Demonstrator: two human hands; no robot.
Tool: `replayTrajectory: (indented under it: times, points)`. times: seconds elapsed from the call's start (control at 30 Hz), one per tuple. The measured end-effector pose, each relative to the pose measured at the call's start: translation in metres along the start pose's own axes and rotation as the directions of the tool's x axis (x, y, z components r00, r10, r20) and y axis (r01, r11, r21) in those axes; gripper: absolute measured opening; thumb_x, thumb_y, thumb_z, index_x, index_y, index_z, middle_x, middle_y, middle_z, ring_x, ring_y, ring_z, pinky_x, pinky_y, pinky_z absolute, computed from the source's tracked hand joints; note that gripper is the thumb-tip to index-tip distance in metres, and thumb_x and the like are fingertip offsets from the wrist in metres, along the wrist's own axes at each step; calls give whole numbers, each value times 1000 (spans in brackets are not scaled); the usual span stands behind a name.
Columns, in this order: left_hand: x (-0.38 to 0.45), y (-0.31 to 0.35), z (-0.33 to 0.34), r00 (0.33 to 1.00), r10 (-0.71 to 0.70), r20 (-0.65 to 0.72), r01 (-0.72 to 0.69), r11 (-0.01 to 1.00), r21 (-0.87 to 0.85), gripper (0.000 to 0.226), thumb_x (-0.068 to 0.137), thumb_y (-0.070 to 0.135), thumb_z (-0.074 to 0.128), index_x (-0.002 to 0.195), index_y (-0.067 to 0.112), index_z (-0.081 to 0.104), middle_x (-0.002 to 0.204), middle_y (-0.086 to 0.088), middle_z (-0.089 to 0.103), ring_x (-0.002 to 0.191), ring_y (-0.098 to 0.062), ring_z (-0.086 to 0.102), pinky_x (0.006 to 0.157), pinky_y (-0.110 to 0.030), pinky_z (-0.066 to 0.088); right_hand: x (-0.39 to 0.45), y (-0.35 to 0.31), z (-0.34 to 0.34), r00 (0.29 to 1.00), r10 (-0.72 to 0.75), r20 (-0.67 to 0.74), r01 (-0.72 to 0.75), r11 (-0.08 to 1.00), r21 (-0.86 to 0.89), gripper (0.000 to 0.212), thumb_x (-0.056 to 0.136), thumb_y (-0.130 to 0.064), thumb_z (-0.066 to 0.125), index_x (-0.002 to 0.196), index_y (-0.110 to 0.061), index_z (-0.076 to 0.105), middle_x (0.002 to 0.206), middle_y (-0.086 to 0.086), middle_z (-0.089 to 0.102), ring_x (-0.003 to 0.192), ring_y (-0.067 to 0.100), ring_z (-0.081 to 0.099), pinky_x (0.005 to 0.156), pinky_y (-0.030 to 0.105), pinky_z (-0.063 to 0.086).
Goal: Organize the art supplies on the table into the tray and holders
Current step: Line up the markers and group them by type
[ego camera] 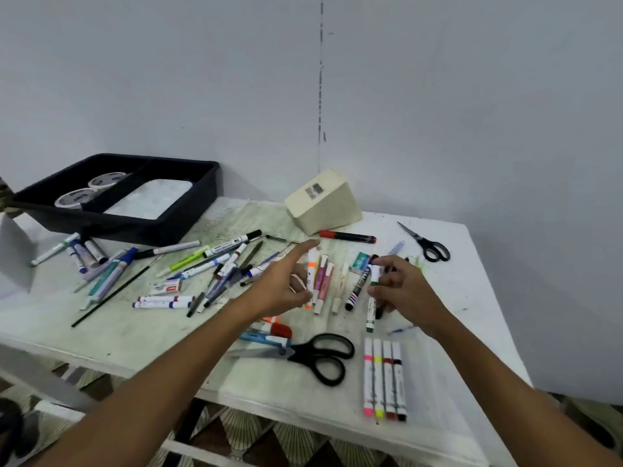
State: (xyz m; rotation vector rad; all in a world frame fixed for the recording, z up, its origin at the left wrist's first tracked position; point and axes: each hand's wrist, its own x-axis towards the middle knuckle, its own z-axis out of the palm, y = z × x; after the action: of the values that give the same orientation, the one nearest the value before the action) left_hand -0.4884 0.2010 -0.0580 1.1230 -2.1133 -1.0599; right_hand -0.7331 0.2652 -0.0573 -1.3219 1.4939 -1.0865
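On the counter (141, 335), the right hand (406, 291) pinches a light, stiff, smooth green-capped marker (372, 298) best held mid-barrel, while the left hand (279, 284) hovers with its grip spread over the loose markers (320, 281).

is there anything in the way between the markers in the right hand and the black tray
Yes. The right hand pinches a green-capped marker. The tray sits far left. Between them lie the left hand, a row of white markers and the loose pile of pens. Carried above the table, nothing visible blocks it.
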Motion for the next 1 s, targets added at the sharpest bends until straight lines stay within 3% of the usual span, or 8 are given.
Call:
replayTrajectory:
  times: [0.07,0.2,0.4,0.6,0.73,0.9,1.0]
  points:
    - [-8,18,26,999,-23,34,26,996,-91,83,73,-7,71,133,40,37,86,-1,51,66,-36,65,64,-35,52,-19,3,-17,1000,30,9,-30,999,-15,41,80,5,69,116,-11,56,71,13,58,58,23,60,48,25,46]
    - [-22,46,77,991,2,134,24,981,-195,86,67,-6,81,134,27,40,84,-5,56,69,-20,66,71,-40,57,-55,14,-48,995,95,15,-94,995,-42,39,78,4,72,112,-12,59,74,15,64,58,24,62,55,34,53]
    - [-34,62,134,967,-13,256,47,990,-129,90,63,9,89,137,20,39,84,-11,63,70,-14,64,69,-34,56,-84,28,-59,983,171,62,-163,980,-116,38,73,5,76,105,-8,60,66,18,67,56,30,64,66,49,59]
    - [-36,64,150,948,-24,317,14,999,33,91,64,19,89,140,20,37,84,0,61,63,-2,55,60,-16,48,-94,37,-52,982,181,55,-166,962,-216,44,73,1,78,112,-9,59,72,22,68,53,24,66,57,36,59]
    - [-32,66,148,950,-39,310,-9,989,150,94,63,30,89,142,21,38,87,9,54,70,-2,49,61,-10,39,-94,39,-48,980,192,45,-172,945,-277,50,72,0,79,116,-9,58,69,16,68,50,20,64,51,30,56]
    - [-29,67,149,936,-59,348,-71,934,349,102,67,44,84,149,20,29,111,5,44,97,-10,45,82,-22,41,-94,38,-48,976,211,57,-174,909,-380,64,73,-5,80,131,-11,53,71,8,64,44,11,58,47,24,51]
    - [-28,66,148,932,-59,358,-114,889,444,102,69,50,80,150,20,26,124,2,42,112,-14,44,91,-26,41,-93,38,-49,970,231,76,-174,878,-446,65,74,-9,81,132,-12,52,81,5,62,51,10,58,49,20,52]
